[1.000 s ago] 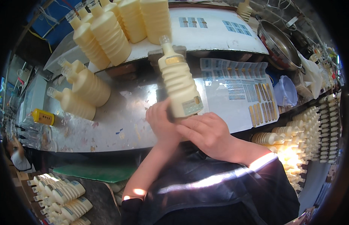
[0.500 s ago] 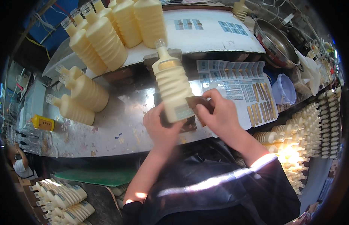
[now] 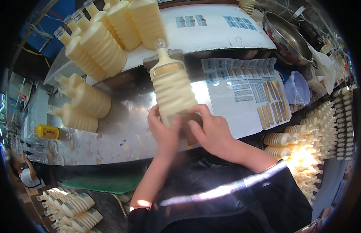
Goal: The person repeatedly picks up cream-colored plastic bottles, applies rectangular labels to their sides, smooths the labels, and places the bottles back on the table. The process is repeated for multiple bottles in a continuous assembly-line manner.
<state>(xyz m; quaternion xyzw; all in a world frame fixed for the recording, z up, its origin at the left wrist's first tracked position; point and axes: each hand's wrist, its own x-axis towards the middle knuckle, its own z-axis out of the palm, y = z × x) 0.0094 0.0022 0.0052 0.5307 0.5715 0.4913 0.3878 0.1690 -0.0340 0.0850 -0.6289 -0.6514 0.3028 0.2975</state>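
A cream plastic bottle [image 3: 173,87] with ribbed sides and a clear threaded neck leans, neck away from me, against a dark block [image 3: 150,62]. Across its shoulder runs a gold label [image 3: 168,69]. My left hand [image 3: 163,132] is closed on the bottle's lower left side, thumb over the front near the base. In my right hand [image 3: 214,134] is a thin, flat brown piece [image 3: 188,130], like a scraper, pinched between thumb and fingers. It lies over the lower front of the bottle, whose label there is mostly hidden.
Label sheets [image 3: 223,106] with gold and blue strips lie right of the bottle. More cream bottles [image 3: 99,44] stand at the far left and on the metal bench [image 3: 114,143], beside a yellow bottle [image 3: 47,131]. A purple bucket [image 3: 297,89] and a pan [image 3: 287,37] sit right.
The brown piece has moved left and down across the bottle's lower front, with my right hand. The bottle has turned to face me more squarely. My left thumb has come over its front.
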